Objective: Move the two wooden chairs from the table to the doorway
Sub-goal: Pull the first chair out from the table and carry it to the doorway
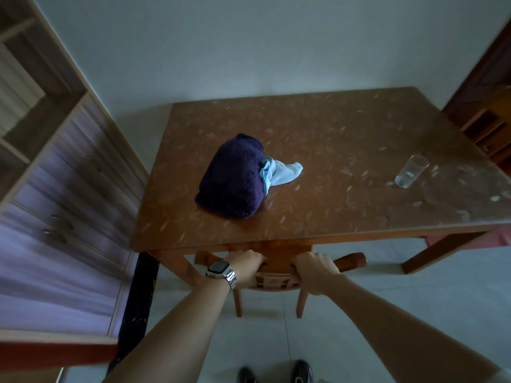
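Note:
A wooden chair [349, 261] is pushed under the near edge of the brown table [331, 150]; only its curved top rail, part of the back and two rear legs show. My left hand [244, 268], with a metal watch on the wrist, is closed over the left half of the top rail. My right hand [315, 270] grips the rail just right of centre. Part of a second wooden chair [489, 125] stands beyond the table's far right corner, next to a dark wooden door frame [482, 59].
On the table lie a dark purple folded cloth [233, 178], a light blue rag [279, 174] and a clear drinking glass [412, 171]. A wooden cabinet with drawers [63, 189] stands close on the left. The floor is pale tile [414, 313]; my shoes show at the bottom.

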A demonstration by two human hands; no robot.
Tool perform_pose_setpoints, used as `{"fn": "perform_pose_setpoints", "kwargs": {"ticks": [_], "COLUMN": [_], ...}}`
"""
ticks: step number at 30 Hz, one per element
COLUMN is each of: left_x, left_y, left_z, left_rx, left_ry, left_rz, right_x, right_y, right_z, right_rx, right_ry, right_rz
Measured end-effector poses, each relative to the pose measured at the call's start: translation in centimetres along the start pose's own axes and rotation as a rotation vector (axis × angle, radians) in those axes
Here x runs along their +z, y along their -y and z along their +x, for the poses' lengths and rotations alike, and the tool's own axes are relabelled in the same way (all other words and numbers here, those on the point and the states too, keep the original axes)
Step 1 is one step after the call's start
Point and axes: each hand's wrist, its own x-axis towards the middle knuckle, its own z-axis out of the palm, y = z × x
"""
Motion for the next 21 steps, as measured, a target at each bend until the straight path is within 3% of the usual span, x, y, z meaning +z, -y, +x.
{"fn": "perform_pose_setpoints", "kwargs": {"ticks": [8, 21], "left_x": [-5.3, -1.3], "left_y": [0.0, -2.2], "left_z": [-3.0, -10.3], "left_rx": [0.063, 0.111], "left_ry": [-0.005, 0.028], "left_rz": [-0.033, -0.046], "right_x": [-5.8, -2.6], "right_y": [1.5, 4.9], "right_z": [-2.1, -9.5], "right_rx": [-0.052, -0.046], "right_ry": [0.023, 0.014], "right_rz": [-0.043, -0.076]}}
